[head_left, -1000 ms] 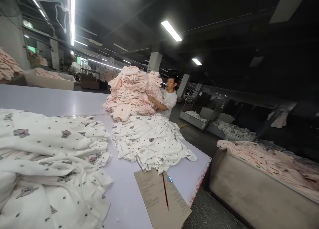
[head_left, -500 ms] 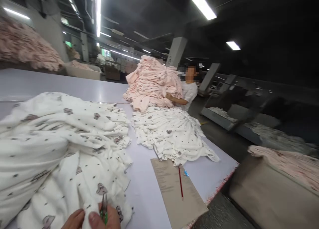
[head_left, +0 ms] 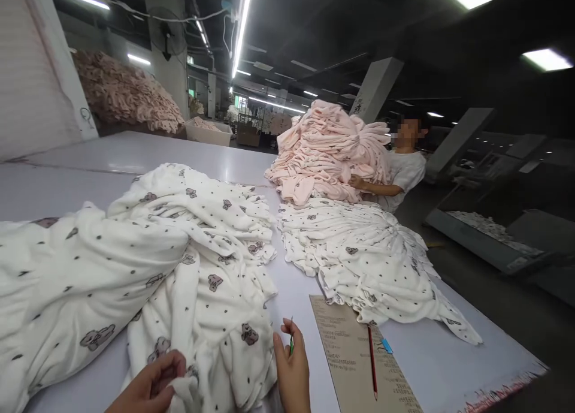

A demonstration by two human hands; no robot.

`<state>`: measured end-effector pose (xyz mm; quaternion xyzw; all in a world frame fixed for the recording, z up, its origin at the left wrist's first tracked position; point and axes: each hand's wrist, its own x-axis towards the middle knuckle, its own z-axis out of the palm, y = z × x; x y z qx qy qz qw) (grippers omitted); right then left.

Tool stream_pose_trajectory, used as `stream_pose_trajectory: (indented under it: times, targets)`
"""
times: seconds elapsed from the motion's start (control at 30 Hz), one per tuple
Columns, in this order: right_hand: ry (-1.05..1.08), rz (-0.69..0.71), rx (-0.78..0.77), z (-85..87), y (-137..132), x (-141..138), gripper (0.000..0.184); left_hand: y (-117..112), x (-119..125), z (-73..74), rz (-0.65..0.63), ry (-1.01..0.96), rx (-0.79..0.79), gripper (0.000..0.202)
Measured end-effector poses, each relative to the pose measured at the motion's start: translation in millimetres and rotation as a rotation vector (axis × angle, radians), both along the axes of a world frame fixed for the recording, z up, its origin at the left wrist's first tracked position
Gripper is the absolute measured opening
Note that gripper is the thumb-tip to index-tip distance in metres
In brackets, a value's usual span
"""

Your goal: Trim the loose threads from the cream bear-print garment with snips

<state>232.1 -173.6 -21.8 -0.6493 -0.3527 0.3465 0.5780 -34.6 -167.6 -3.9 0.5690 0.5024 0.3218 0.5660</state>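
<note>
My left hand [head_left: 150, 389] is at the bottom edge, its fingers curled round a fold of the white printed garment [head_left: 211, 317] in the near heap of white clothes [head_left: 135, 251]. My right hand [head_left: 293, 374] is just right of that heap, closed on a small green snipping tool [head_left: 291, 341] with its tip pointing up. A second spread pile of white printed clothes [head_left: 368, 257] lies further along the table.
A brown paper sheet [head_left: 354, 353] with a red pencil [head_left: 372, 362] and a blue clip lies right of my right hand. A tall pink garment stack [head_left: 327, 152] stands further back, with another person [head_left: 404, 170] touching it. The table edge [head_left: 507, 383] drops off at right.
The view has swung left and down. My hands have come further into view at the bottom; the left now grips the white cloth, the right has drawn off it to the right with the tool.
</note>
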Motion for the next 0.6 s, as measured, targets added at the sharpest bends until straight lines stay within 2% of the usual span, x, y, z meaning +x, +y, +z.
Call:
stream_pose_trajectory:
  times: [0.07, 0.13, 0.2, 0.27, 0.3, 0.43, 0.47, 0.53, 0.6]
  targets:
    - [-0.02, 0.095, 0.031, 8.3, -14.2, -19.5, 0.04, 1.2, 3.7, 21.7, 0.016, -0.135, -0.063, 0.031]
    - [-0.096, 0.282, 0.123, 20.0, -25.1, -43.8, 0.033, 1.8, 8.4, 45.3, 0.059, -0.329, -0.165, 0.033]
    - [-0.198, 0.475, 0.227, 29.3, -30.3, -66.5, 0.044, 1.7, 13.1, 66.3, 0.118, -0.52, -0.285, 0.034]
    - [-0.256, 0.591, 0.277, 33.1, -30.1, -83.4, 0.059, 1.6, 15.7, 80.4, 0.17, -0.604, -0.364, 0.036]
    - [-0.252, 0.615, 0.276, 33.2, -28.7, -88.9, 0.057, 1.9, 15.6, 84.2, 0.206, -0.591, -0.384, 0.037]
    - [-0.13, 0.603, 0.202, 34.4, -21.3, -90.0, 0.01, 7.6, 5.8, 86.2, 0.347, -0.391, -0.345, 0.042]
    - [-0.105, 0.58, 0.176, 37.6, -19.8, -86.2, 0.006, 9.4, 2.2, 86.2, 0.368, -0.328, -0.309, 0.04]
    - [-0.065, 0.537, 0.132, 48.5, -17.3, -77.1, 0.016, 10.1, -3.0, 88.4, 0.406, -0.214, -0.223, 0.037]
    - [-0.028, 0.512, 0.111, 63.3, -15.5, -69.5, 0.021, 4.6, -2.2, 92.8, 0.441, -0.065, -0.067, 0.038]
